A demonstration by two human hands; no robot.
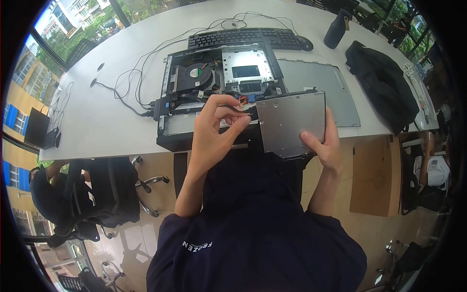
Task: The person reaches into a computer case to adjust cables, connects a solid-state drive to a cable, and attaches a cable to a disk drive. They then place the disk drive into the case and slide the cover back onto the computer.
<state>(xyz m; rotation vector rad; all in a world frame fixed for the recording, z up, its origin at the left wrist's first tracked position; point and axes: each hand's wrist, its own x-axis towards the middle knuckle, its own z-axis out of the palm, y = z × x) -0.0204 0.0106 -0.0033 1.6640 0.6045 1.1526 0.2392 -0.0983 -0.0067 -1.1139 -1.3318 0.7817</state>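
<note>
fingers (221,100), left hand (211,132), right hand (325,145), hold one drive (292,117)

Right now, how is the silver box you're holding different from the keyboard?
The silver drive is plain, squarish metal; the keyboard is black, long and covered in keys. The silver drive is held by the right hand, with the left hand pinching its edge; the keyboard lies on the table. Both are flat.

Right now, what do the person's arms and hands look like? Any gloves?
No gloves: the left hand and right hand are bare, with no rings or watch that I can see. The arms are bare up to the short sleeves of a dark navy T-shirt, which has small white letters on the front.
</note>
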